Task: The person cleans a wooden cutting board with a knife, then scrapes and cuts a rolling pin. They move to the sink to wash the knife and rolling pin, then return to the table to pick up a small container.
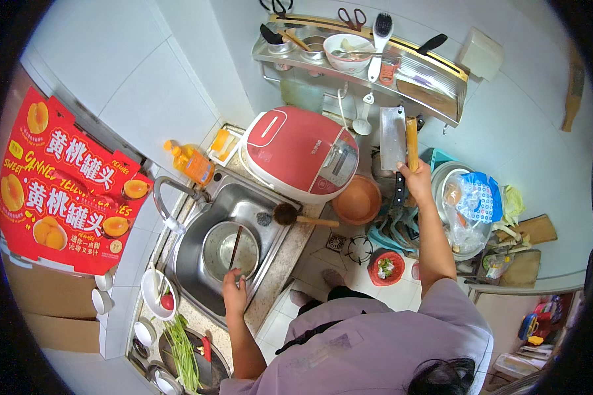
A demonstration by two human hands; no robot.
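Note:
My left hand point(234, 294) is over the near rim of a metal pot point(212, 252) in the steel sink, its fingertips at the lower end of a thin brown stick point(236, 244). My right arm stretches to the wall side, where my right hand point(417, 182) grips the lower part of a wooden stick point(412, 138). Beside it stands a cleaver point(392, 140), blade up, its black handle below; my fingertips touch it near the handle's top, and whether they hold it too I cannot tell. A brush with a wooden handle point(316, 220) rests on the sink's edge.
A red rice cooker point(291, 153) stands behind the sink point(190, 276), under a faucet point(160, 197). An orange-brown bowl point(357, 200) is beside it. Stacked basins point(442, 173) hold bags at right. A board point(217, 360) with green stalks and a red-handled knife lies lower left. A shelf point(425, 91) hangs above.

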